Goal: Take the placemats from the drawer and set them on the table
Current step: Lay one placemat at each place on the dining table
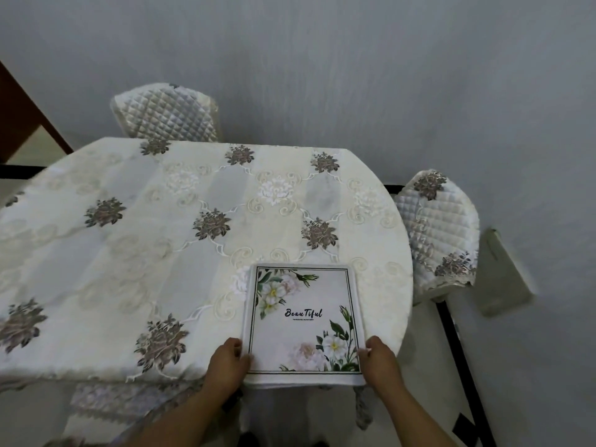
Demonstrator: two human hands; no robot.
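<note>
A white placemat (303, 321) with a black border, printed flowers and the word "Beautiful" lies at the near right edge of the table (129, 253), its near end jutting slightly past the edge. It looks like a thin stack, but I cannot tell how many mats there are. My left hand (227, 362) grips its near left edge. My right hand (377, 359) grips its near right edge. The table wears a cream embroidered cloth with grey-brown flowers. No drawer is in view.
A chair with a quilted cream cover (167, 114) stands at the table's far side. A second covered chair (435, 233) stands at the right. A grey wall rises behind. A beige panel (503, 275) leans against it at the right.
</note>
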